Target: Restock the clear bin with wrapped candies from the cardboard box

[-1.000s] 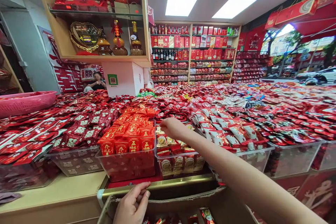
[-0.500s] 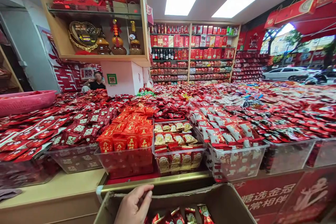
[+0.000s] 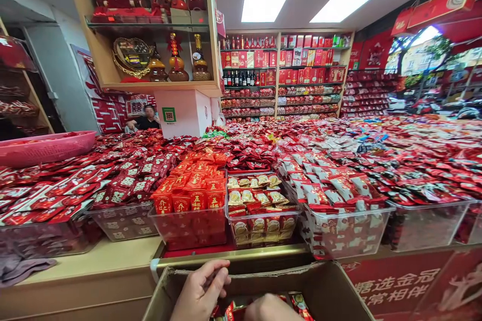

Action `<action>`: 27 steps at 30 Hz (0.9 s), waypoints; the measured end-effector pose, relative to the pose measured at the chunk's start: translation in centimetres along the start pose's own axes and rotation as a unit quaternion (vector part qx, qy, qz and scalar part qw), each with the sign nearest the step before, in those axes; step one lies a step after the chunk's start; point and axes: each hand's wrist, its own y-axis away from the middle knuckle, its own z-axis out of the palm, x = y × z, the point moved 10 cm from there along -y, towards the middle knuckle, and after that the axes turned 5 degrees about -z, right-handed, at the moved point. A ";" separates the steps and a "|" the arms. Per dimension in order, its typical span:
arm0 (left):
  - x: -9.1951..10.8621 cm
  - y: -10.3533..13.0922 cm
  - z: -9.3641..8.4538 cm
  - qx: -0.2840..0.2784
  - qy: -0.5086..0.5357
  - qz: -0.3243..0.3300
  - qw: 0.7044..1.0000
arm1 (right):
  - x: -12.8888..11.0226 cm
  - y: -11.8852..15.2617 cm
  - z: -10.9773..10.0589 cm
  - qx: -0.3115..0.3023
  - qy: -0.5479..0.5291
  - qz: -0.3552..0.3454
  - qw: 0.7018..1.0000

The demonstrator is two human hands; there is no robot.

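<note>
An open cardboard box (image 3: 320, 286) stands at the bottom, with small red-and-gold wrapped candies (image 3: 301, 306) inside. My left hand (image 3: 203, 291) is over the box's left part, fingers curled and thumb close to them; whatever they may hold is hidden. Low in the box, among the candies, is my right hand (image 3: 273, 308). Only its back shows, and its fingers are out of sight. Just beyond the box, a clear plastic bin (image 3: 263, 214) holds gold-and-red wrapped candies in rows. Left of it, another clear bin (image 3: 188, 230) is filled with bright red packets (image 3: 196, 188).
More bins of red packets (image 3: 339, 185) spread across the counter. A pink basket (image 3: 48, 148) and a grey cloth (image 3: 26, 268) lie at left. A display cabinet (image 3: 150, 83) overhangs the counter. A person (image 3: 146, 120) sits behind it.
My right hand has come into view, low in the box. My left hand has stayed over the box's left part, its other fingers now showing behind the thumb. The view has shifted slightly left.
</note>
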 end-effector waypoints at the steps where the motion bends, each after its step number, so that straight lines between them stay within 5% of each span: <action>1: -0.2 0.2 0.7 -0.025 0.051 -0.019 0.998 | -1.1 -0.2 -1.4 0.034 -0.008 -0.023 0.999; 4: 0.3 0.6 2.6 -0.065 0.160 -0.029 0.985 | -2.7 0.1 -6.2 0.193 -0.096 -0.029 0.976; 7: -0.1 0.8 4.0 -0.074 0.188 -0.076 0.976 | -1.5 -0.1 -7.4 0.253 -0.217 0.018 0.943; 16: -0.4 1.0 5.3 -0.124 0.222 -0.118 0.960 | 1.1 -0.7 -5.5 0.251 -0.421 0.063 0.869; 27: 0.9 1.2 6.0 -0.152 0.250 -0.088 0.952 | 2.2 -0.1 -4.4 0.232 -0.418 0.055 0.876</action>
